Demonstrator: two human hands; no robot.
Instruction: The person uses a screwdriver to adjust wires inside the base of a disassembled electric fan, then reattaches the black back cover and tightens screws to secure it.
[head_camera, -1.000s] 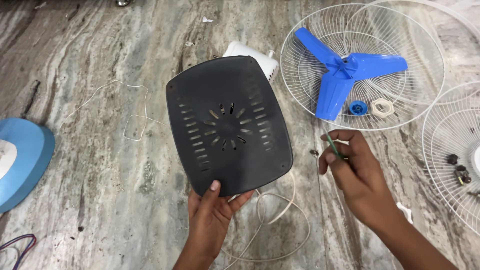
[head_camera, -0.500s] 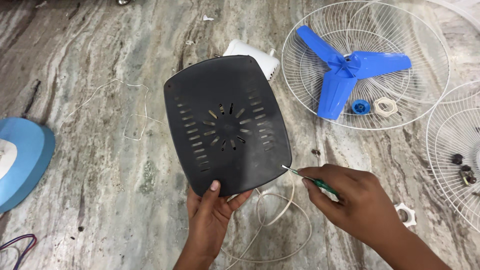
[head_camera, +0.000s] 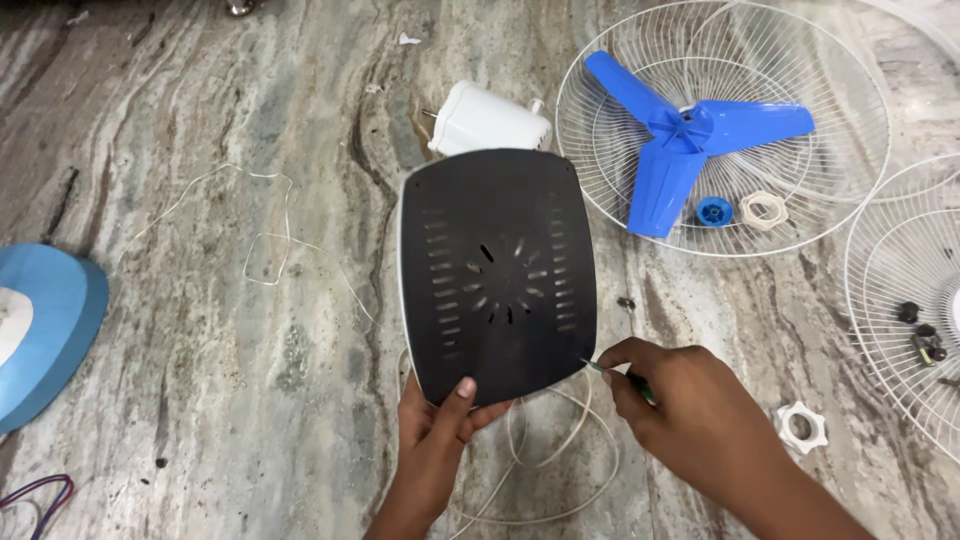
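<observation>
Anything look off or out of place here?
Nothing broken, but the fan is in pieces on the floor: blue blade lying loose in a white grille, a white nut astray by the right hand, and the dark vented cover held up by the left hand.

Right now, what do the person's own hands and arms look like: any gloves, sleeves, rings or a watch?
Both are bare. The left hand has no glove or ring that shows, and its thumbnail is short and plain. The right hand is also ungloved, with no ring in view. No sleeve, watch or band shows on either forearm up to the picture's lower edge.
</observation>
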